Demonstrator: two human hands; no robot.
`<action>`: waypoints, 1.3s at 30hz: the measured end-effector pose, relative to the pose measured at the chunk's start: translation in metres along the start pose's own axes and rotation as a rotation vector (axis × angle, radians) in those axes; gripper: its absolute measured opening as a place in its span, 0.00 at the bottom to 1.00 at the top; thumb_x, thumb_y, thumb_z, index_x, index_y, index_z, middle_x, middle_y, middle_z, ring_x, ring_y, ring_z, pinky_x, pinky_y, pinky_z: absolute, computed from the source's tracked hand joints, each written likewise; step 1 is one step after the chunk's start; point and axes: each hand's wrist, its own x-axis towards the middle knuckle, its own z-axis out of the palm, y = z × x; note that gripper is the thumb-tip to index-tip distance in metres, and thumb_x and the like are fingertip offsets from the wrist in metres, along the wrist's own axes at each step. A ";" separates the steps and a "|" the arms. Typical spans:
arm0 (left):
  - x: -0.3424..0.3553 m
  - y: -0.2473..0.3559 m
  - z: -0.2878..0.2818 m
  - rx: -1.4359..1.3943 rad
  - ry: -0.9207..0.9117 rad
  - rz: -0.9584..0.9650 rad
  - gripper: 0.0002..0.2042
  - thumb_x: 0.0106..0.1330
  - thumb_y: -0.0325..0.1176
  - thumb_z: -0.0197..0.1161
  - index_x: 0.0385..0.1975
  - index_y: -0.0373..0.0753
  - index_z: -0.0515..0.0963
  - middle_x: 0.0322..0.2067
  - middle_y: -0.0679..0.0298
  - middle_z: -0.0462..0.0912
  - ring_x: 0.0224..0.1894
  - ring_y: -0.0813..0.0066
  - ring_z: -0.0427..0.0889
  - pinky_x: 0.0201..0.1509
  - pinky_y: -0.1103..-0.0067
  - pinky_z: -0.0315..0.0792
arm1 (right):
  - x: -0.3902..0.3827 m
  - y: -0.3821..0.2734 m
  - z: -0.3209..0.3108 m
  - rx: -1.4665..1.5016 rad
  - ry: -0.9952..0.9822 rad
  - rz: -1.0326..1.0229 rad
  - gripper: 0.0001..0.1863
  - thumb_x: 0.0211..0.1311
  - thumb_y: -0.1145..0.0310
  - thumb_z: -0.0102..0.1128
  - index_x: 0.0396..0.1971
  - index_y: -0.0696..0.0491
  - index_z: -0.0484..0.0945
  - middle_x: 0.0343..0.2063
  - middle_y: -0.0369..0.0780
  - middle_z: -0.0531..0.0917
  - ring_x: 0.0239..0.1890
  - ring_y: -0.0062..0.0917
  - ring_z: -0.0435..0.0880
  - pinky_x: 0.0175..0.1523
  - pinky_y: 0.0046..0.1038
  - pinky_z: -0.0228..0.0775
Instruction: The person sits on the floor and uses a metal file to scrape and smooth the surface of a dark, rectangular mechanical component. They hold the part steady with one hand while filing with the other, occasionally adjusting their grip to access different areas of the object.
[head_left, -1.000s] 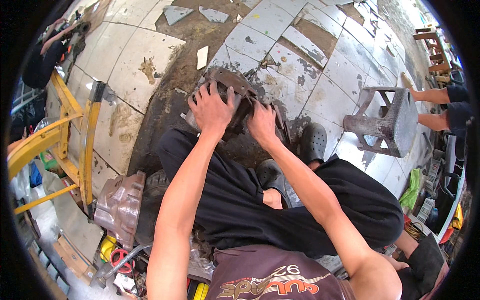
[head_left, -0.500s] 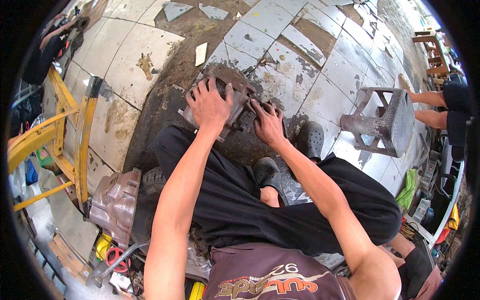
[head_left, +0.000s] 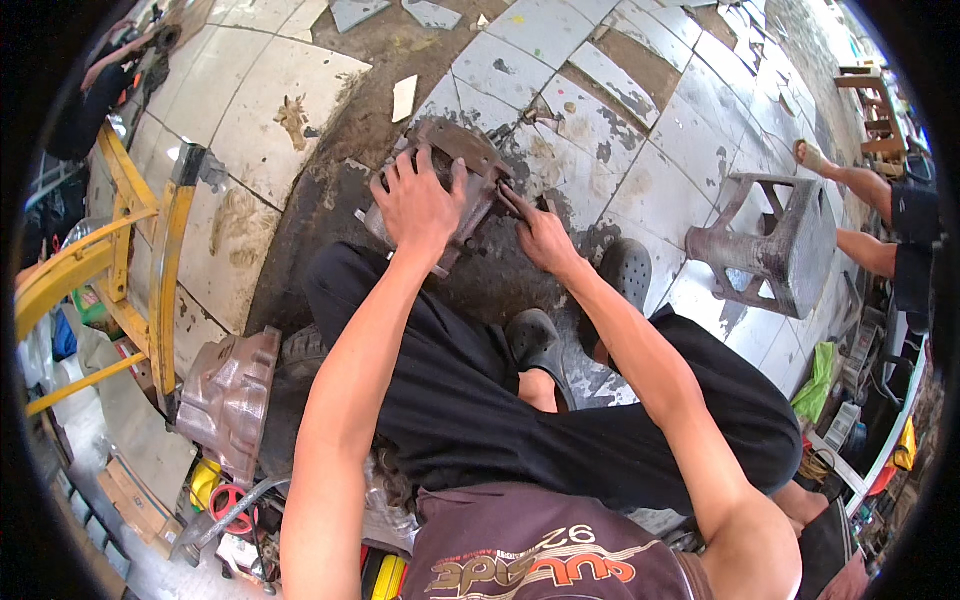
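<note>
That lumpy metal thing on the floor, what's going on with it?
A person in a dark shirt has both hands at a grimy brown metal part on the dark patch of floor. The left hand lies spread over its top. The right hand has its fingers out at the part's right edge; whether they grip anything is hard to tell. Another metal housing sits beside the person, on the left.

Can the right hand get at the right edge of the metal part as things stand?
Looks like yes: the right hand has its fingertips at or very near that edge of the metal part, and the left hand lies further left, leaving that side free.
</note>
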 end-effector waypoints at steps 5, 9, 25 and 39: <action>0.001 -0.001 0.004 -0.011 0.064 0.032 0.30 0.70 0.57 0.51 0.59 0.35 0.74 0.55 0.51 0.76 0.60 0.53 0.73 0.67 0.54 0.57 | 0.009 -0.004 0.002 -0.029 0.011 0.015 0.38 0.55 0.77 0.53 0.71 0.48 0.62 0.31 0.61 0.80 0.36 0.56 0.81 0.43 0.51 0.71; -0.002 -0.002 0.004 -0.010 0.057 0.029 0.30 0.70 0.56 0.52 0.59 0.35 0.74 0.55 0.51 0.76 0.60 0.53 0.73 0.68 0.54 0.56 | 0.011 -0.014 0.003 -0.009 0.022 0.095 0.36 0.56 0.75 0.57 0.69 0.46 0.66 0.33 0.60 0.81 0.38 0.54 0.82 0.43 0.49 0.72; 0.001 -0.002 0.004 -0.006 0.072 0.028 0.30 0.70 0.56 0.52 0.60 0.36 0.74 0.55 0.52 0.76 0.59 0.55 0.73 0.68 0.54 0.56 | -0.009 -0.002 -0.001 -0.074 0.150 0.163 0.28 0.60 0.72 0.56 0.63 0.40 0.75 0.37 0.56 0.83 0.42 0.55 0.81 0.49 0.48 0.71; -0.002 -0.005 -0.003 -0.006 0.019 0.001 0.29 0.71 0.56 0.50 0.60 0.36 0.73 0.57 0.50 0.75 0.62 0.54 0.72 0.69 0.55 0.55 | 0.002 0.005 0.027 0.406 0.224 0.437 0.18 0.68 0.63 0.58 0.51 0.59 0.80 0.42 0.44 0.81 0.43 0.31 0.78 0.55 0.30 0.67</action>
